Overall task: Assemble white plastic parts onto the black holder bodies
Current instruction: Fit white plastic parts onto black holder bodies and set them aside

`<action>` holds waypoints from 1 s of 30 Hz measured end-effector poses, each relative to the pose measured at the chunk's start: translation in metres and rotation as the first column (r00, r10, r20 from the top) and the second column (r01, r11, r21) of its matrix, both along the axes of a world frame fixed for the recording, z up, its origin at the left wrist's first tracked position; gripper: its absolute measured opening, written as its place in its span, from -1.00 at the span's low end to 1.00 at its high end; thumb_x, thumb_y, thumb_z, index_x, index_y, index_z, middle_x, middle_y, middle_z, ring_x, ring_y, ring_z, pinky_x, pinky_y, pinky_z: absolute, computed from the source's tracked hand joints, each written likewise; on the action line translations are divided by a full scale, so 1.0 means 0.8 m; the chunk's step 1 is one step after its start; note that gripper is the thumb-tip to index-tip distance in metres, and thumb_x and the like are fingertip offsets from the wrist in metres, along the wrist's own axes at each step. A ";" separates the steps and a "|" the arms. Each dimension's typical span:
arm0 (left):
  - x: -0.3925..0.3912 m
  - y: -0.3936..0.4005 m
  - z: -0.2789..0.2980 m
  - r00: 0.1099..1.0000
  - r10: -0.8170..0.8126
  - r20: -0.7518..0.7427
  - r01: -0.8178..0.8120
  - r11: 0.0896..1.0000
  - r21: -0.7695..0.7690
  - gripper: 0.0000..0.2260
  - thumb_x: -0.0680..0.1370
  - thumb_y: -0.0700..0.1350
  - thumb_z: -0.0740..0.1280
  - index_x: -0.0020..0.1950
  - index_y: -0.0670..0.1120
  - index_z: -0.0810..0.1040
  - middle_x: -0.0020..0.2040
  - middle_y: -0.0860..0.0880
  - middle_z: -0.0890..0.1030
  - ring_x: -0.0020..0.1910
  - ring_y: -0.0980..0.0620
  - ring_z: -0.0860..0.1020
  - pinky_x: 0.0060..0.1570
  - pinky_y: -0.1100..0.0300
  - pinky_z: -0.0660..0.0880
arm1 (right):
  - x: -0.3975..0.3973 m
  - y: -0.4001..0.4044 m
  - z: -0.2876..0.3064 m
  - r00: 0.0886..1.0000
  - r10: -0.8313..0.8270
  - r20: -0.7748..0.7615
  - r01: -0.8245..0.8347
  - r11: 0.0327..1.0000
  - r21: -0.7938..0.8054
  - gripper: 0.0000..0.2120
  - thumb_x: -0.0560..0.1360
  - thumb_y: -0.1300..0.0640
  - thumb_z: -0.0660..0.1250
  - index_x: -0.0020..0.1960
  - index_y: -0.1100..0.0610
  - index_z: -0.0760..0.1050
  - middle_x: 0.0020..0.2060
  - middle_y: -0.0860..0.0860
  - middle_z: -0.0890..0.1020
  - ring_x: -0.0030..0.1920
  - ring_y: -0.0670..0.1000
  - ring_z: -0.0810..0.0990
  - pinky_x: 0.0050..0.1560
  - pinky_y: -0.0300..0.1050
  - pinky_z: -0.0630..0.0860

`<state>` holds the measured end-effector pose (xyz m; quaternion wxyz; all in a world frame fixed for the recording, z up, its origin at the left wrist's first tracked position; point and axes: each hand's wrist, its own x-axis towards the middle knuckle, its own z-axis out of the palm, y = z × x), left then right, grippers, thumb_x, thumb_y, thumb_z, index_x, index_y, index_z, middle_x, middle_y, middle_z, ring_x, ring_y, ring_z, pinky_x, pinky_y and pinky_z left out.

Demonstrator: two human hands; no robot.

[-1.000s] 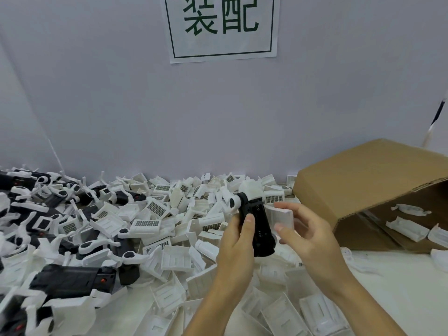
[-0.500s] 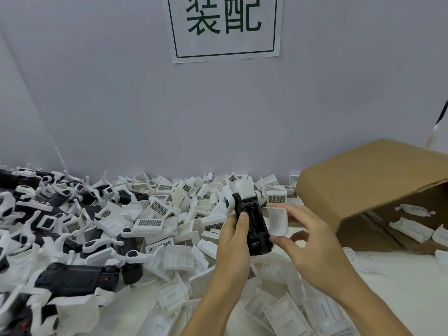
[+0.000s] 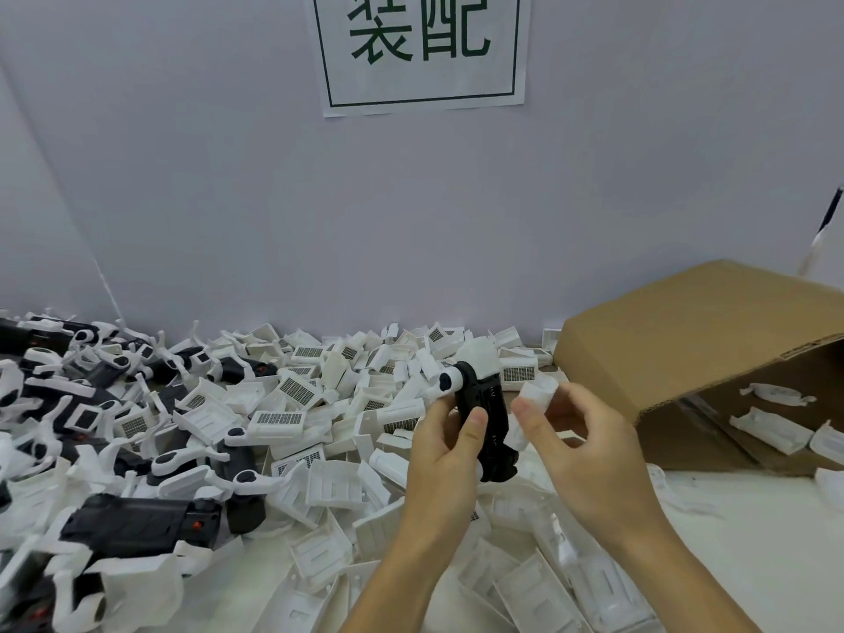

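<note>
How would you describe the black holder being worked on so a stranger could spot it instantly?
Start at the cardboard box on the right, then look just left of it. The black holder is lifted above the pile, gripped by the left hand, unlike those lying flat.

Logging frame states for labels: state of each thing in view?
Left hand: grips black body.
Black body: upright, held, white knob on top.
Right hand: pinches white part.
White part: beside body, not yet seated.
Box: on its side, open, white parts inside.
</note>
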<state>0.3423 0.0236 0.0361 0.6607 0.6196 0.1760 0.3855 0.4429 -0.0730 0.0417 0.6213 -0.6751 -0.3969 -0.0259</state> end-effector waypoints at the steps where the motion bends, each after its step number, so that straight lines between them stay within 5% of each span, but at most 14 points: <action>1: -0.001 0.000 0.001 1.000 -0.022 0.003 0.022 1.000 0.011 -0.80 0.68 -0.16 0.26 0.21 0.06 0.61 0.04 0.07 0.73 -0.02 0.15 0.70 -0.13 0.32 0.60 | -0.001 0.001 -0.001 1.000 -0.002 0.011 0.002 1.000 -0.008 -0.58 0.38 -0.32 0.33 -0.13 0.04 0.59 -0.27 -0.06 0.64 -0.20 -0.05 0.61 -0.17 -0.21 0.55; 5: 0.000 -0.002 0.000 0.998 -0.054 -0.022 0.055 0.998 0.035 -0.77 0.68 -0.15 0.27 0.15 0.15 0.65 0.05 -0.17 0.68 0.01 -0.02 0.69 -0.18 0.29 0.61 | -0.004 0.004 -0.002 0.999 -0.012 0.044 0.014 0.999 -0.051 -0.63 0.39 -0.36 0.31 -0.08 -0.09 0.61 -0.24 -0.15 0.63 -0.17 -0.10 0.60 -0.22 -0.31 0.50; 9: 0.000 -0.002 -0.003 0.995 -0.081 -0.063 0.085 0.995 0.053 -0.64 0.70 -0.10 0.21 0.04 0.37 0.64 0.10 0.08 0.71 0.15 0.13 0.65 0.12 0.16 0.57 | -0.004 0.005 -0.003 0.993 -0.055 0.104 0.060 0.997 -0.042 -0.71 0.44 -0.32 0.32 -0.19 -0.12 0.58 -0.30 -0.17 0.63 -0.24 -0.08 0.59 -0.27 -0.29 0.49; 13: 0.001 -0.001 -0.006 0.994 -0.042 -0.099 0.047 0.998 0.050 -0.61 0.73 -0.09 0.15 0.05 0.40 0.62 0.09 0.08 0.69 0.18 0.08 0.62 0.33 -0.15 0.48 | -0.005 0.006 -0.002 0.988 -0.056 0.145 0.064 0.997 -0.053 -0.78 0.44 -0.29 0.34 -0.22 -0.17 0.54 -0.31 -0.25 0.60 -0.24 -0.14 0.58 -0.29 -0.40 0.43; 18: 0.000 0.000 -0.006 0.994 -0.044 -0.104 0.050 0.997 0.050 -0.56 0.73 -0.13 0.12 0.03 0.39 0.61 0.10 0.12 0.71 0.17 0.11 0.63 0.33 -0.11 0.48 | -0.006 0.005 -0.003 0.978 -0.002 0.210 0.028 0.992 -0.121 -0.69 0.42 -0.35 0.32 -0.08 -0.15 0.62 -0.21 -0.18 0.61 -0.16 -0.14 0.59 -0.24 -0.36 0.46; 25: 0.001 0.000 -0.005 0.996 -0.060 -0.062 0.060 0.998 0.001 -0.54 0.73 -0.15 0.10 0.00 0.35 0.66 0.11 0.11 0.71 0.16 0.11 0.65 0.31 -0.08 0.51 | -0.004 0.005 -0.007 0.975 0.006 0.221 0.035 0.983 -0.181 -0.87 0.49 -0.13 0.39 -0.02 -0.13 0.63 -0.18 -0.15 0.61 -0.16 -0.11 0.57 -0.23 -0.28 0.45; 30: 0.000 -0.001 -0.004 0.995 -0.092 -0.030 0.092 0.996 0.005 -0.75 0.69 0.03 0.20 0.09 0.29 0.66 0.12 0.13 0.71 0.18 0.14 0.64 0.32 -0.03 0.49 | -0.008 0.004 -0.005 0.978 0.006 0.208 0.028 0.987 -0.160 -0.80 0.49 -0.22 0.33 0.01 -0.17 0.63 -0.18 -0.17 0.59 -0.14 -0.13 0.57 -0.24 -0.33 0.45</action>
